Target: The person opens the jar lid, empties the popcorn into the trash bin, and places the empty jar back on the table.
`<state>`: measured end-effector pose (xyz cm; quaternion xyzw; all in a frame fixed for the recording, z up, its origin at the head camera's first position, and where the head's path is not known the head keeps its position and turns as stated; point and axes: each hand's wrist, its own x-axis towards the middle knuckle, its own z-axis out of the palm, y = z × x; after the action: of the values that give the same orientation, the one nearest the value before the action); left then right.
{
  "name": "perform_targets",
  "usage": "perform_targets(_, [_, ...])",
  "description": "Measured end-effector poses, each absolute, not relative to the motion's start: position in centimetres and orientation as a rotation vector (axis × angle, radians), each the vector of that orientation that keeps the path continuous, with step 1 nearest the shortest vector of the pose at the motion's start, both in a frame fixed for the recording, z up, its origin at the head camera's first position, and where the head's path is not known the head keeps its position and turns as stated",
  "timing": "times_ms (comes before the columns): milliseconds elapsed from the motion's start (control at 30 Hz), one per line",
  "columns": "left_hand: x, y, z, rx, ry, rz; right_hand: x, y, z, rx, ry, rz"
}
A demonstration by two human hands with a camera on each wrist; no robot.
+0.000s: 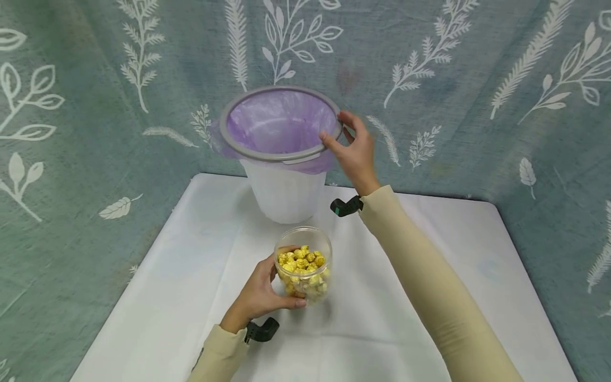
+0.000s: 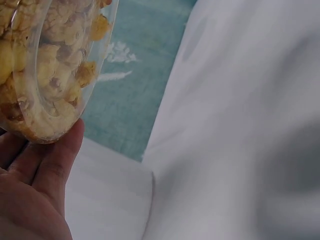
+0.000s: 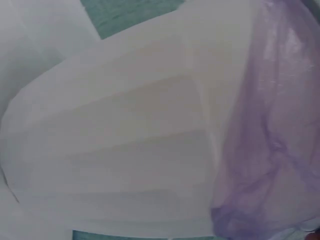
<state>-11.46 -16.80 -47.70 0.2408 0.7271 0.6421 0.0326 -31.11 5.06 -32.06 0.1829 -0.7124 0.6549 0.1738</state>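
My left hand [image 1: 260,289] grips a clear round jar [image 1: 307,239] around its side, thumb at the front and fingers behind. Yellow popcorn [image 1: 300,260] fills much of the jar, whose top is uncovered. In the left wrist view the popcorn jar [image 2: 50,65] shows at the upper left, above the fingers [image 2: 52,160]. Farther back stands a white trash can [image 1: 288,191] with a grey rim ring [image 1: 267,155] and a purple bag lining it. My right hand [image 1: 355,154] holds the ring at its right side. The right wrist view shows the can's ribbed wall [image 3: 125,135] and the bag's overhang [image 3: 265,140].
A white cloth [image 1: 382,329] covers the table beneath the jar and the can. Green fabric with white leaf prints [image 1: 429,106] hangs behind the table and along both sides. The can stands near the back edge.
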Motion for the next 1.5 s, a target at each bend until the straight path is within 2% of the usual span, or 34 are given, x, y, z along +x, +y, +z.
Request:
perform_targets(167, [-12.0, -18.6, -47.1, 0.728, 2.269, 1.979, -30.0, 4.7, -31.7, 0.514, -1.957, 1.916])
perform_targets(367, [-13.1, -22.4, -44.5, 0.672, 2.405, 1.914, -32.0, 4.9, -33.5, 0.494, -1.982, 1.897])
perform_targets(667, [-16.3, -28.7, -37.2, 0.612, 2.611, 1.953, -32.4, 4.9, -33.9, 0.504, -1.963, 1.899])
perform_targets(867, [-18.4, -31.4, -31.5, 0.591, 2.655, 2.005, -32.4, 4.9, -34.1, 0.509, -1.955, 1.893])
perform_targets(1133, [-22.2, -32.5, -25.4, 0.530, 2.692, 1.987, -32.3, 5.0, -33.9, 0.508, -1.971, 1.878])
perform_targets(1300, [-24.9, -32.0, -22.3, 0.371, 2.901, 1.668, -32.3, 4.9, -33.8, 0.508, -1.988, 1.858])
perform_targets(1500, [-27.7, -30.6, -19.8, 0.306, 3.076, 1.250, -32.3, 5.1, -33.7, 0.503, -2.006, 1.847])
